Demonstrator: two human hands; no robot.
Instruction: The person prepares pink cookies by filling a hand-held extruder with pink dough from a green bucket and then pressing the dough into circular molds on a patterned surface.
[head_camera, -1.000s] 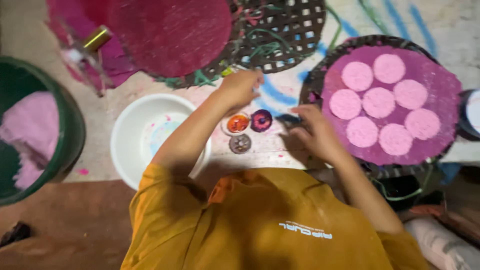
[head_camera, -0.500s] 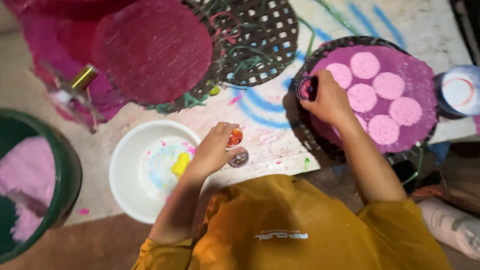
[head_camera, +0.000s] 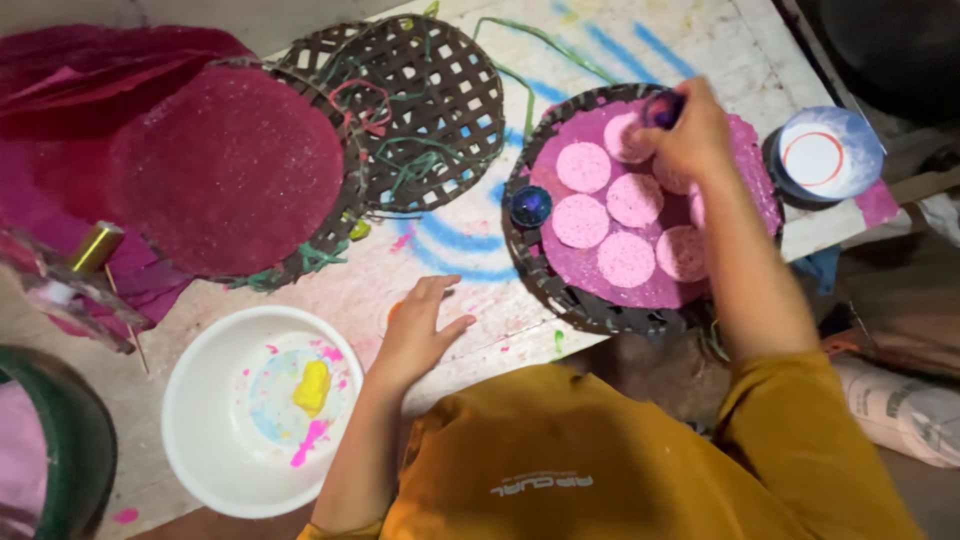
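Note:
My right hand (head_camera: 695, 135) is closed on a small purple pot (head_camera: 662, 107), held over the far side of a dark woven tray (head_camera: 560, 290). The tray carries a magenta sheet (head_camera: 590, 275) with several pale pink round discs (head_camera: 581, 220). A small dark blue pot (head_camera: 530, 205) sits at the tray's left rim. My left hand (head_camera: 420, 335) lies flat on the paint-stained white table (head_camera: 470, 250), fingers apart, holding nothing. Its palm may cover something orange; I cannot tell what.
A white bowl (head_camera: 200, 440) with a yellow lump and pink smears stands at the front left. Behind it lie a round magenta sheet (head_camera: 225, 165) on a woven tray and an empty woven tray (head_camera: 430, 110). A white-lidded tin (head_camera: 825, 155) stands at the right, a green tub (head_camera: 60, 450) at the far left.
My right hand has moved farther across the disc tray with the purple pot. My left hand has left the small pots and now rests flat with fingers spread.

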